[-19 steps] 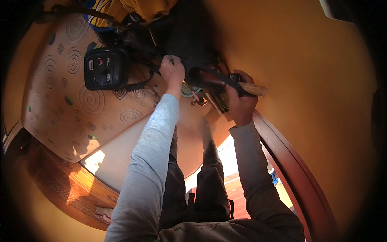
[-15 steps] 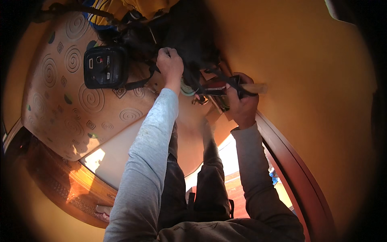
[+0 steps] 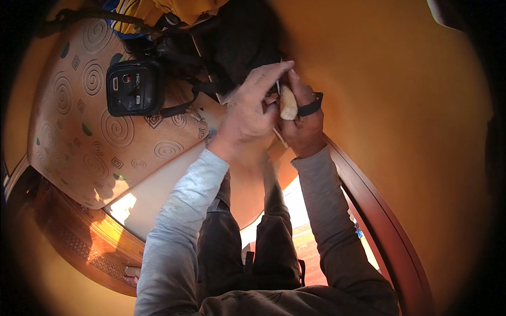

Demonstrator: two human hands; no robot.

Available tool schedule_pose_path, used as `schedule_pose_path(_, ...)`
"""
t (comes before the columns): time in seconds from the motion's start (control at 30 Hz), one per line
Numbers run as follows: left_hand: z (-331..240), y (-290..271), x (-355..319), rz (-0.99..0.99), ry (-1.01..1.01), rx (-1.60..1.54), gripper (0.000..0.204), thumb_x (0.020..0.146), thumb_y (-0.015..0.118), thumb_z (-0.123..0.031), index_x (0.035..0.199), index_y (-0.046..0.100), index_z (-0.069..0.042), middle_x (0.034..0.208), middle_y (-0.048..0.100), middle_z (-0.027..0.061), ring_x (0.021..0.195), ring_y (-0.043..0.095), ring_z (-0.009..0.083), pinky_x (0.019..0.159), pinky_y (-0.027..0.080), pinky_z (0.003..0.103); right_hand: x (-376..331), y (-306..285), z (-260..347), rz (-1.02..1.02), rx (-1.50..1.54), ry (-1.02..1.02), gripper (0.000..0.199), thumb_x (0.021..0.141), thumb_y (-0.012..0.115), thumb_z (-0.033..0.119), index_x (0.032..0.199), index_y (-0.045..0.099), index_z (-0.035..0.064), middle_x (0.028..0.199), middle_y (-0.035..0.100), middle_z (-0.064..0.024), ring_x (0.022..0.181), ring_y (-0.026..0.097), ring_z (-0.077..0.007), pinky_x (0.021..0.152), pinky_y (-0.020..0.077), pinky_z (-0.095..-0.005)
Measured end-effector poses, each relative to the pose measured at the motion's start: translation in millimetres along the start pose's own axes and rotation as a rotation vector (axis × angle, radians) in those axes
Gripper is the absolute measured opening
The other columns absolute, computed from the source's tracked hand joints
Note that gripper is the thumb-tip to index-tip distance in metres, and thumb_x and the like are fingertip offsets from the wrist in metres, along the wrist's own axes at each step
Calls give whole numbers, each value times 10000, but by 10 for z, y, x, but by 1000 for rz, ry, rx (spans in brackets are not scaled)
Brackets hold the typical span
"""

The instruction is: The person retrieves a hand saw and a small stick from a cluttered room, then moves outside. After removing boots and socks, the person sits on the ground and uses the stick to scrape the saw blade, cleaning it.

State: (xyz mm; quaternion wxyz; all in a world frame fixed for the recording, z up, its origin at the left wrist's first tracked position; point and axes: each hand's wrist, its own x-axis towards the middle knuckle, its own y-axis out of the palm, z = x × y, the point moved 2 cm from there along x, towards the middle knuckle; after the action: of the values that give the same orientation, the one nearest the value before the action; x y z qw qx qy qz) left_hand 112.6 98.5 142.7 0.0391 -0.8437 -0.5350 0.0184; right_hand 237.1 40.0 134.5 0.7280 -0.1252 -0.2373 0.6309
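My right hand [image 3: 303,124] is closed round a pale wooden piece [image 3: 288,102] with a rounded end, which looks like the handle of a tool; its other end is hidden. A black strap [image 3: 311,105] loops across that hand. My left hand [image 3: 250,108] is cupped beside it with its fingers stretched toward the right fingertips; a thin pale edge shows between the hands. Whether the left fingers touch the wooden piece is hard to see. Dark cloth or a bag [image 3: 247,42] lies just beyond both hands.
A small black shoulder bag [image 3: 134,87] with a strap lies at the left on a patterned, spiral-marked bed panel [image 3: 116,131]. Yellow and blue cloth [image 3: 142,16] is heaped at the far left. An orange wall [image 3: 400,105] rises on the right, above a reddish-brown wooden edge [image 3: 374,216].
My left hand has moved right, from the dark things to beside my right hand. My right hand has shifted slightly left and turned the wooden piece so its end points toward me.
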Motion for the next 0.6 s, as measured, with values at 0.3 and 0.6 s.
schedule_pose_path(0.3, -8, -247, 79, 199, 190, 333, 332, 749, 693, -70, 1081, 690, -85, 1053, 621, 113, 938, 616, 246, 826, 509, 304, -199, 44, 114, -131, 195, -138, 607, 798, 614, -4, 1371, 472, 139, 1448, 323, -271, 1165, 523, -385, 964, 455, -444)
schedule_pose_path(0.6, 267, -508, -92, -408, -133, -499, 262, 793, 549, -20, 1051, 593, -28, 1066, 595, 107, 982, 585, 215, 876, 495, 344, -468, 17, 129, 76, 65, 3, 369, 876, 556, 32, 1236, 591, 99, 1393, 398, -233, 1107, 561, -326, 890, 486, -380)
